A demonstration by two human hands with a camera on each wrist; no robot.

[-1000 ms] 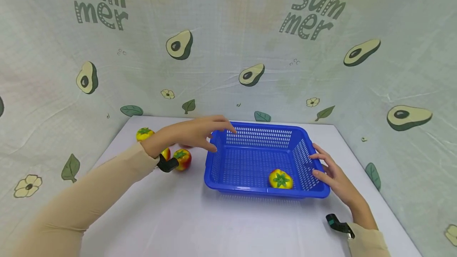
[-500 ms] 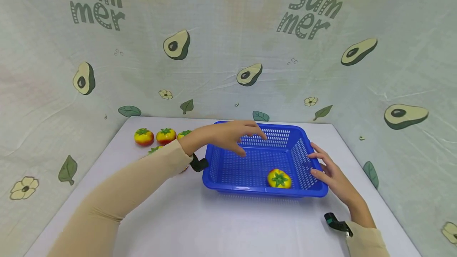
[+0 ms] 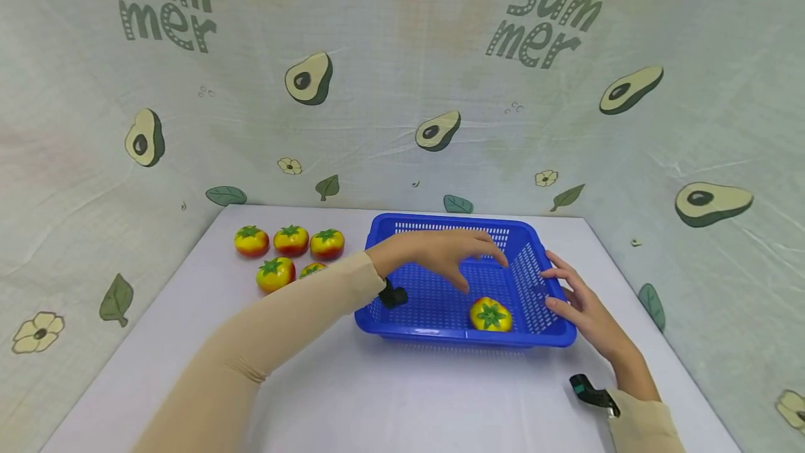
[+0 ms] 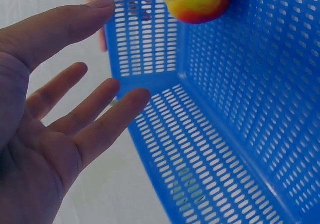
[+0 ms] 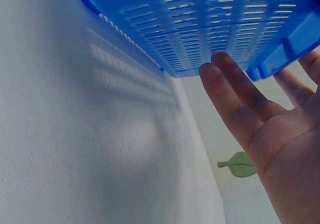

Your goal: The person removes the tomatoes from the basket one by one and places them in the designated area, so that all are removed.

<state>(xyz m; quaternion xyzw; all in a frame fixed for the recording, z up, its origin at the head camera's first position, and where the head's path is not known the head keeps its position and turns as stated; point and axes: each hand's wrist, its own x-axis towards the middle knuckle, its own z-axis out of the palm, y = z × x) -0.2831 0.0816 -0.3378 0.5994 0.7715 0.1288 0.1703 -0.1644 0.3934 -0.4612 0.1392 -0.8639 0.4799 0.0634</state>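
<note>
A blue perforated plastic basket (image 3: pixel 428 333) stands on the table. In it, near the front right, lies a yellow-and-red fruit (image 3: pixel 490 314) with a green star-shaped top, like a persimmon; the left wrist view shows the same fruit (image 4: pixel 197 1) at its top. My left hand (image 3: pixel 449 255) hovers over the basket with fingers spread and nothing in them, the thumb above and left of the fruit. My right hand (image 3: pixel 578 303) holds the basket's right rim, some fingers over the edge. In the right wrist view, other fingers (image 5: pixel 232 93) lie at the outer wall.
Several similar fruits (image 3: pixel 291 240) sit in two rows left of the basket, one partly hidden by the left sleeve (image 3: pixel 283 331). A white cloth (image 3: pixel 377 397) covers the table. Behind and beside it hangs a curtain (image 3: pixel 377 89) printed with avocados.
My left hand has moved right, from the basket's left rim to over its middle, uncovering fruits on the left. My right hand stays at the rim; the basket has not visibly moved.
</note>
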